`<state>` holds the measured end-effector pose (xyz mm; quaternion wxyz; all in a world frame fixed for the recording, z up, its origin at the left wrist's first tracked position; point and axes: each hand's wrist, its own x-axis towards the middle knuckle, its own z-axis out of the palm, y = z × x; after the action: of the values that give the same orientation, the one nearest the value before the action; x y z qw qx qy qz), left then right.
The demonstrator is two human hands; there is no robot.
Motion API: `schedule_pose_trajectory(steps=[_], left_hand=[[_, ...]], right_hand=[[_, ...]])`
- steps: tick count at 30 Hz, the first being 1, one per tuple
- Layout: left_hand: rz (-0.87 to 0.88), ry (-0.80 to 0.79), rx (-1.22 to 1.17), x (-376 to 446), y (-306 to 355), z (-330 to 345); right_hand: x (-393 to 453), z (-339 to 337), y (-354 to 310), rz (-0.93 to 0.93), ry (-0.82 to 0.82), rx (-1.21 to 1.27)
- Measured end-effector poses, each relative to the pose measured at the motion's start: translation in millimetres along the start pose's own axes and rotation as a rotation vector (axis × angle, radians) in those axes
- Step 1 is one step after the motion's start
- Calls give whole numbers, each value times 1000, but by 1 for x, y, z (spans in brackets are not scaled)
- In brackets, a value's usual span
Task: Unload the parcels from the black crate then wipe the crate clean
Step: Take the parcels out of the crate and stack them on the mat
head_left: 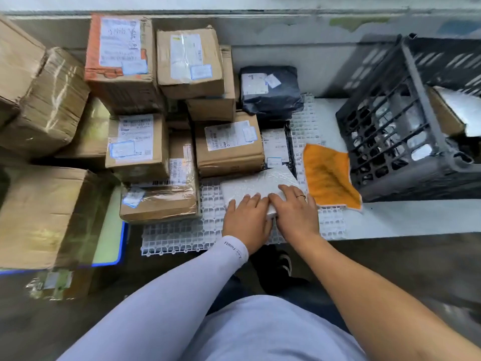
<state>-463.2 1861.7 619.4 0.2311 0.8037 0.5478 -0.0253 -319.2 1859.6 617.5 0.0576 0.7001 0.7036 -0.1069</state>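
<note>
Both hands (270, 214) on white parcel (256, 185), crate (406, 142) prob tilted

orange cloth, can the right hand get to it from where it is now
Probably yes: the orange cloth lies uncovered on the white mat just beside the right hand, which only rests on the white parcel.

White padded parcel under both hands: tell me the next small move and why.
Probably let go of the white parcel and reach right into the black crate. Both hands, left hand and right hand, press it flat on the white grid mat, so it looks placed, while a parcel in the crate still shows.
</note>
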Motion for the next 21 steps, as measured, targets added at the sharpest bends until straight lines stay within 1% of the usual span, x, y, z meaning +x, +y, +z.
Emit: schedule_pose_trajectory(steps=[4,6,8,12,16,19,21], left_hand=[[-26,84,71,-3,19,-29],[-60,91,124,-7,30,-41],[-98,77,154,-6,40,-53],[-178,75,184,3,63,-78],[-257,117,133,10,76,-97],[-348,173,41,19,71,-106],[-394,206,-100,26,62,-111]], right_hand=[[7,-16,2,-28,-33,-42],[10,-26,3,-51,-34,-72],[13,-35,5,-70,3,-104],[18,-55,13,-133,114,-113],[26,-76,19,-200,236,-113],[37,-90,28,-245,398,-140],[44,-99,36,-259,538,-102]])
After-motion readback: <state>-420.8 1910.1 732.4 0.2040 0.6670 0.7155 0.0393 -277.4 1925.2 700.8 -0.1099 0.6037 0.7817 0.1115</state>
